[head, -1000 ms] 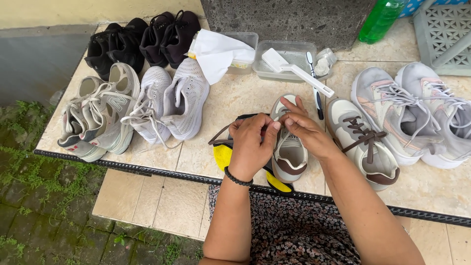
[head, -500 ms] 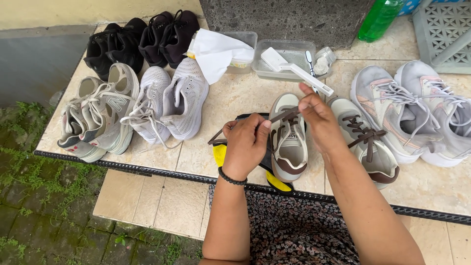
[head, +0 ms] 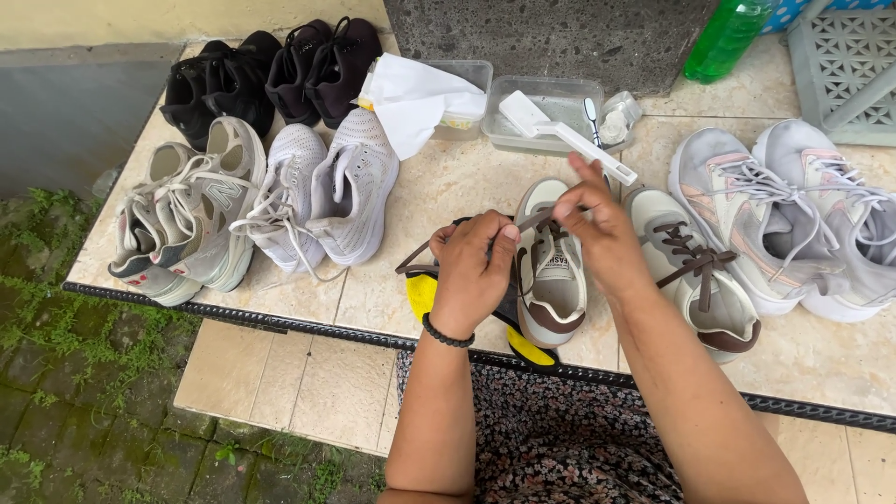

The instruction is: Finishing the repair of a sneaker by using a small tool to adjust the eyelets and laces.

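We see the left hand (head: 471,271) pinching one end of a dark brown flat shoelace (head: 534,221), while the right hand (head: 597,229) grips the other end between thumb and fingers. The lace is stretched above a cream low-top sneaker with brown trim (head: 551,271), which stands near the front edge of the beige stone table (head: 448,187), its laced twin (head: 695,280) just beside it. We judge one risk: an uneven pull could slide the lace out of an eyelet or nudge the sneaker off that edge.

Right hand (head: 597,224) lifted, brown lace (head: 534,221) taut (higher).
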